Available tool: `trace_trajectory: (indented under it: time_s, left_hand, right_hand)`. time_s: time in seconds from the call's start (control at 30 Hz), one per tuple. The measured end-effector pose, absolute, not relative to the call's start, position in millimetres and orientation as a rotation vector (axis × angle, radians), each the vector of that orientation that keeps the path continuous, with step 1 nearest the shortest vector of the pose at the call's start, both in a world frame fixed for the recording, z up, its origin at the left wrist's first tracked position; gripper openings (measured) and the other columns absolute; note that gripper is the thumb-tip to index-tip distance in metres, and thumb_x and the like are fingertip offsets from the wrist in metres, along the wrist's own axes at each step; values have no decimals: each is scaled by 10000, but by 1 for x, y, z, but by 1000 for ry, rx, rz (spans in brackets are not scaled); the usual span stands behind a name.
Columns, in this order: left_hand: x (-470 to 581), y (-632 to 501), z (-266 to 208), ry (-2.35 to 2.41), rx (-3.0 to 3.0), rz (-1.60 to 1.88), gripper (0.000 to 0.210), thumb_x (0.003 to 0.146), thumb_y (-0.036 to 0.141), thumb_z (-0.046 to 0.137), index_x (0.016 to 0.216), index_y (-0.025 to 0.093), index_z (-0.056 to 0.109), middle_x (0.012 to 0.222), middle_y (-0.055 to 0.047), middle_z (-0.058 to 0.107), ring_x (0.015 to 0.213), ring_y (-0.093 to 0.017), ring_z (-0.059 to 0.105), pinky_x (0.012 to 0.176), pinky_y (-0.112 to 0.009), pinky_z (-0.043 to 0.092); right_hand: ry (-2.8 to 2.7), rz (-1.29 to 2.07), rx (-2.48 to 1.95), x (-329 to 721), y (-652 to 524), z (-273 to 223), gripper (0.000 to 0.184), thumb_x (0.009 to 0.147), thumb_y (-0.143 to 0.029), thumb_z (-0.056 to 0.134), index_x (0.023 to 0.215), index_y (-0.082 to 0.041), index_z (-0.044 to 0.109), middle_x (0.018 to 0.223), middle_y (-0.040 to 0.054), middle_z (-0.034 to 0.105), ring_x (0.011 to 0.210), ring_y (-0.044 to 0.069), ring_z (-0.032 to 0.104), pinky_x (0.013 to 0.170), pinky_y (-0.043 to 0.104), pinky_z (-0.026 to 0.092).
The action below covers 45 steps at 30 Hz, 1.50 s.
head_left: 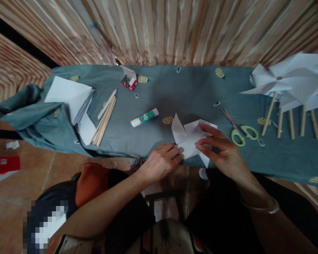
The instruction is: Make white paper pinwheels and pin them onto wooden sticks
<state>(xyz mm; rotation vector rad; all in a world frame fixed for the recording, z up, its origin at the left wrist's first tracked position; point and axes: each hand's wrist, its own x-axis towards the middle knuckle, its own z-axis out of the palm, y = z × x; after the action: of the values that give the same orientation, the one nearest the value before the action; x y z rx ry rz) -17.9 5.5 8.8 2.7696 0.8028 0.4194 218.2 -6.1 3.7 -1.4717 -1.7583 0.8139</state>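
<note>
A white paper pinwheel (189,131) with cut, partly folded blades lies near the front edge of the cloth-covered table. My left hand (163,160) is closed on its lower left side, fingers curled and thumb against the paper. On the right side, my right hand (222,150) pinches a blade between thumb and fingers. Just right of that hand lie scissors (238,130) with light green handles, blades slightly parted. A glue stick (144,117) with a green label rests on its side to the left of the paper.
Finished pinwheels (288,79) on wooden sticks are heaped at the right. Several loose sticks (106,121) and a white pencil-shaped piece (107,104) lie left, beside stacked paper (69,95). A small red box (129,82) of metal pins stands open at the back, before a striped curtain (159,31).
</note>
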Motion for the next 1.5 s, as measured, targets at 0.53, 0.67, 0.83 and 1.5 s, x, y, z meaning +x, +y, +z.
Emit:
trace_trajectory:
  time_s: [0.53, 0.67, 0.83, 1.5]
  left_hand:
    - [-16, 4, 11, 806, 2701, 503, 385, 981, 167, 458, 1366, 145, 464, 1110, -81, 677, 904, -178, 612, 794, -319, 555]
    - [-16, 5, 11, 786, 2718, 412, 311, 989, 185, 447, 1285, 161, 541, 1138, -90, 669, 956, -192, 605, 812, -331, 547]
    - [-14, 5, 9, 794, 2691, 400, 284, 990, 198, 457, 1245, 146, 571, 1129, -97, 669, 982, -202, 605, 821, -338, 541]
    - [-14, 7, 9, 786, 2701, 400, 281, 992, 188, 438, 1224, 135, 589, 1120, -103, 675, 965, -205, 595, 805, -340, 525]
  right_hand:
    - [-1835, 553, -1540, 202, 4, -9, 91, 868, -303, 630, 838, -252, 699, 1387, 77, 564, 1254, 285, 538, 1053, 509, 435]
    - [-1830, 507, -1546, 200, 6, -10, 90, 869, -284, 627, 823, -249, 697, 1362, 85, 580, 1248, 293, 540, 1054, 506, 432]
    - [-1821, 463, -1538, 198, 6, -12, 87, 860, -281, 643, 809, -231, 693, 1346, 91, 592, 1218, 299, 561, 1044, 513, 435]
    - [-1802, 453, -1590, 195, 6, -9, 75, 854, -302, 643, 803, -251, 663, 1348, 64, 589, 1238, 296, 550, 1051, 530, 434]
